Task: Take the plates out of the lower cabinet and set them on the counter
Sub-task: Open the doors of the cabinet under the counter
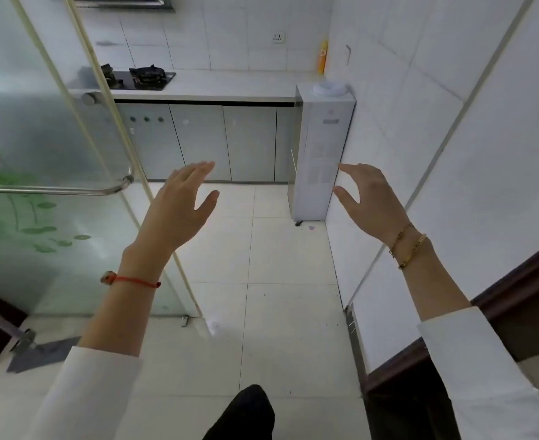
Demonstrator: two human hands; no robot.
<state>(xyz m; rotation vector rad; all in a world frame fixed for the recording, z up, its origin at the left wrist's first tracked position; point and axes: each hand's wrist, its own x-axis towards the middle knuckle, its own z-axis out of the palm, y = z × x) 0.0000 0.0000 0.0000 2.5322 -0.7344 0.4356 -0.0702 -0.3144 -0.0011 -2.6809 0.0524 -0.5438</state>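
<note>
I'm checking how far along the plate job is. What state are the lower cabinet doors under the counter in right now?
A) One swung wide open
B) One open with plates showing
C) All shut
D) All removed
C: the lower cabinet doors under the counter all sit flush and shut, no plates are in sight, and the left hand and right hand are both open, empty and well short of them.

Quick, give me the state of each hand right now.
Left hand: open, fingers spread, holding nothing.
Right hand: open, fingers loosely curved, holding nothing.
</note>
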